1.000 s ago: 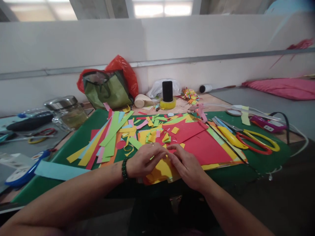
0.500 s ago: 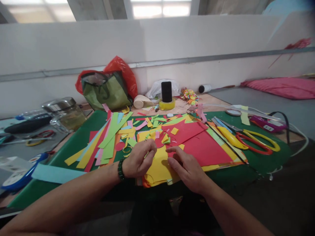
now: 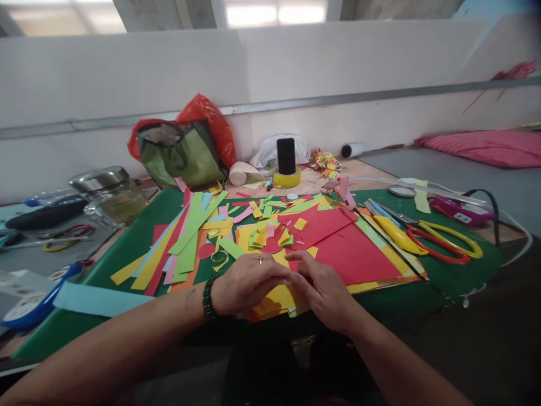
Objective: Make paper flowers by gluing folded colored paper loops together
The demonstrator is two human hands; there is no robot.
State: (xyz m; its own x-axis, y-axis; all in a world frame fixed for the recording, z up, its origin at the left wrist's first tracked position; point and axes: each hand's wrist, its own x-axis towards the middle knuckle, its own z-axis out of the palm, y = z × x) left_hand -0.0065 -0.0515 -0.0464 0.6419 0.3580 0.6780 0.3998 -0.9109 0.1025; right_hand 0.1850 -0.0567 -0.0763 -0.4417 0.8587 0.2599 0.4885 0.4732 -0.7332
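My left hand (image 3: 251,283), with a dark bead bracelet and a ring, reaches across above yellow paper sheets (image 3: 270,307). Its fingers are stretched out, palm down, and the tips meet the thumb side of my right hand (image 3: 323,290). The right hand's fingers are bent and apart, and I see nothing held in either hand. Just beyond them lies a red paper circle (image 3: 274,243) with small folded yellow and green pieces (image 3: 261,235) around it. Red sheets (image 3: 359,254) lie to the right, under the right hand's far side.
Coloured paper strips (image 3: 188,237) spread over the green mat (image 3: 139,225) at left. At right lie scissors (image 3: 448,245), a yellow-handled cutter (image 3: 393,234) and a pink glue gun (image 3: 346,194). A phone (image 3: 286,156) stands on a tape roll (image 3: 287,179); a glass jar (image 3: 114,197) is at left.
My left hand has turned from a closed fist to stretched fingers and moved right, up to my right hand. The folded pieces behind it now show more. The right hand has barely moved.
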